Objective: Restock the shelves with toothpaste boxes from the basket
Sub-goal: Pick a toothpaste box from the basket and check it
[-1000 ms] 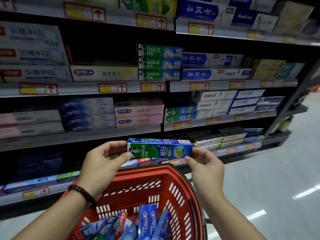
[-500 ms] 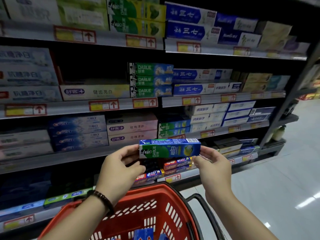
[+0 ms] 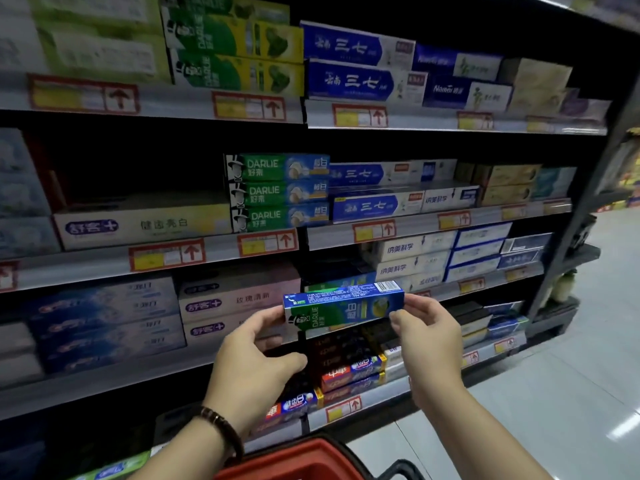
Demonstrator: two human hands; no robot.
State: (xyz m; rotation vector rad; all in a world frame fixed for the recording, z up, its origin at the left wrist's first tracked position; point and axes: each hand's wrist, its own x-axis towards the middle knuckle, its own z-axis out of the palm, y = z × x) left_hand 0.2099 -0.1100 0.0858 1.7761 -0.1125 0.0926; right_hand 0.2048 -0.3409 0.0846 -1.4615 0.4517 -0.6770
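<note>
Both hands are holding a long green-and-blue cardboard Darlie toothpaste box [image 3: 343,306] up in the air. It's lying pretty much level with the label facing the camera and the barcode on its top face at the right end. The left hand [image 3: 256,362] is gripping the left end with its fingers curled round behind it. The thumb is sticking out lower down, and it looks like it's not touching the box. The right hand [image 3: 429,337] is pinching the right end, thumb on the front face and fingers wrapping round the back.

The box is hanging in front of the grey metal shelves [image 3: 433,223], not resting on any of them. It's well below the stack of three matching Darlie boxes [image 3: 277,192] sitting one shelf level up. The rim of the red plastic basket [image 3: 294,459] is peeking in at the bottom edge under the left forearm, and what's inside it is out of shot. A dark beaded bracelet [image 3: 221,427] is sitting on the left wrist.
</note>
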